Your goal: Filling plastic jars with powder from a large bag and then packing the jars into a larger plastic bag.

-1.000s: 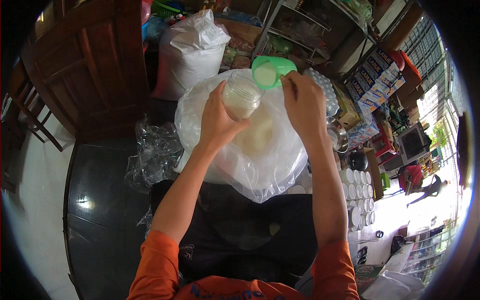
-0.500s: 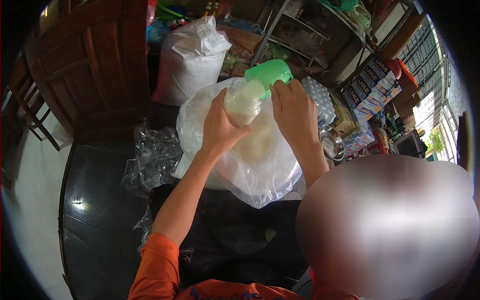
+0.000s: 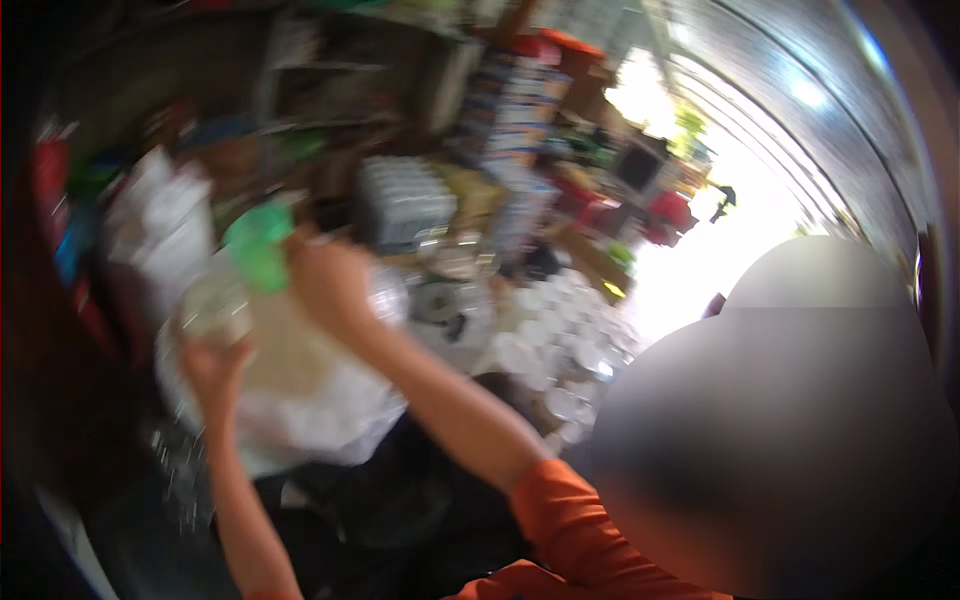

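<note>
My left hand is wrapped round a clear plastic jar, held above the left part of a big open plastic bag. Pale, loose contents show inside the bag. Fingers closed, my right hand grips a translucent green scoop beside and above the jar's mouth. Motion blur hides how full the jar and scoop are, and whether they touch.
A white sack stands behind the bag. Grey moulded trays, a shiny metal bowl and stacked cartons lie beyond my right hand. Several white-lidded jars stand at the right. A large blurred shape covers the lower right.
The view has swung right, so the bag and hands appear farther left and the white-lidded jars now show. Whitish stuff at the tilted scoop's lip, seen earlier, is no longer distinguishable.
</note>
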The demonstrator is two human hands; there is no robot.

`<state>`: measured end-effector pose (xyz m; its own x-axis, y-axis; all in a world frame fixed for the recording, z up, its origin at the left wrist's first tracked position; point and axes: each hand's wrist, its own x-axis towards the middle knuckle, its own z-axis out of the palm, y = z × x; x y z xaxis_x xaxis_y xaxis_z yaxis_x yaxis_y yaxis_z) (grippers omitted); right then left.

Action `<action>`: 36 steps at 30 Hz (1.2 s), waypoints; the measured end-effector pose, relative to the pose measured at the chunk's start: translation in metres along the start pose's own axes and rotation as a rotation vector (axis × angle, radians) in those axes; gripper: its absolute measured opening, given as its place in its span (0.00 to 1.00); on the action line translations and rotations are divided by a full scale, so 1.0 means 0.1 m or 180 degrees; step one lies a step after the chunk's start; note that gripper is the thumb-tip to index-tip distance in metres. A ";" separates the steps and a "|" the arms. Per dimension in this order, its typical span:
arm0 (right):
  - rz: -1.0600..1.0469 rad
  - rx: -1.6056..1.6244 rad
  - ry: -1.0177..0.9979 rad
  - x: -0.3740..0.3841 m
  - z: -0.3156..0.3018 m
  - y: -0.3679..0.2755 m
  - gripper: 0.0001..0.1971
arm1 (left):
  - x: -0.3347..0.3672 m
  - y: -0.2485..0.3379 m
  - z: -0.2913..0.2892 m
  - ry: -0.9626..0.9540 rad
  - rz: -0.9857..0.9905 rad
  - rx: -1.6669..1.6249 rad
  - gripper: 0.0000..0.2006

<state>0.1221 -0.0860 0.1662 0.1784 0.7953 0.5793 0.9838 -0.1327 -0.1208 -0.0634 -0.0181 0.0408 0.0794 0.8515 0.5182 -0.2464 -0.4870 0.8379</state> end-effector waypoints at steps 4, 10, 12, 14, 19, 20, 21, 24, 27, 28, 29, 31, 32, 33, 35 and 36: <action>0.0328 0.1181 -0.0067 -0.30 0.10 0.12 0.15 | 0.04 0.05 -0.08 0.0434 0.0171 0.1623 0.47; 0.0198 0.0657 -0.1065 -0.65 0.53 0.21 0.12 | 0.04 0.00 -0.10 0.0370 0.0007 0.1385 0.45; -0.0023 0.0651 -0.1174 -0.62 0.71 0.12 0.10 | 0.06 0.00 -0.09 0.0446 0.0302 0.1526 0.45; 0.0243 0.0685 -0.1272 -0.65 0.86 0.06 0.09 | 0.08 -0.01 -0.07 0.0384 0.0440 0.1496 0.46; 0.0100 0.0364 -0.1751 -0.62 1.18 -0.06 0.08 | 0.11 -0.05 0.00 0.0351 0.0214 0.1527 0.45; 0.0046 0.0424 -0.1996 -0.59 1.22 -0.07 0.08 | 0.12 -0.06 0.01 0.0333 0.0270 0.1497 0.44; 0.0057 0.0442 -0.2018 -0.57 1.24 -0.08 0.08 | 0.13 -0.06 0.02 0.0313 0.0286 0.1558 0.44; 0.0136 0.0435 -0.1983 -0.53 1.21 -0.09 0.09 | 0.16 -0.06 0.02 0.0299 0.0058 0.1588 0.47; 0.0018 0.0375 -0.1792 -0.62 0.95 0.00 0.09 | 0.17 -0.03 0.05 0.0241 0.0307 0.1704 0.47; 0.0110 0.0684 -0.1479 -0.69 0.83 0.05 0.09 | 0.16 -0.02 0.07 0.0202 0.0315 0.1578 0.46; 0.0214 0.0985 -0.1221 -0.77 0.68 0.13 0.08 | 0.14 -0.02 0.10 0.0171 0.0306 0.1508 0.46; 0.0158 0.1440 -0.0918 -0.95 0.37 0.31 0.08 | 0.08 0.01 0.16 0.0199 0.0202 0.1290 0.46; 0.0106 0.1908 -0.0687 -1.04 0.21 0.41 0.08 | 0.05 0.03 0.19 0.0202 0.0147 0.1249 0.46; 0.0137 0.1893 -0.0625 -1.13 0.05 0.50 0.08 | 0.02 0.06 0.23 0.0201 0.0101 0.1134 0.46; 0.0115 0.2220 -0.0408 -1.28 -0.24 0.71 0.09 | -0.05 0.12 0.31 0.0012 0.0338 0.1261 0.47; 0.0148 0.2190 -0.0386 -1.34 -0.34 0.78 0.09 | -0.08 0.15 0.36 -0.0026 0.0305 0.1169 0.47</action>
<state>0.1754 -0.2233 0.1067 0.1772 0.8637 0.4718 0.7323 0.2046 -0.6495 -0.0329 -0.0393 0.0551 0.0809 0.7979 0.5973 0.1095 -0.6028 0.7904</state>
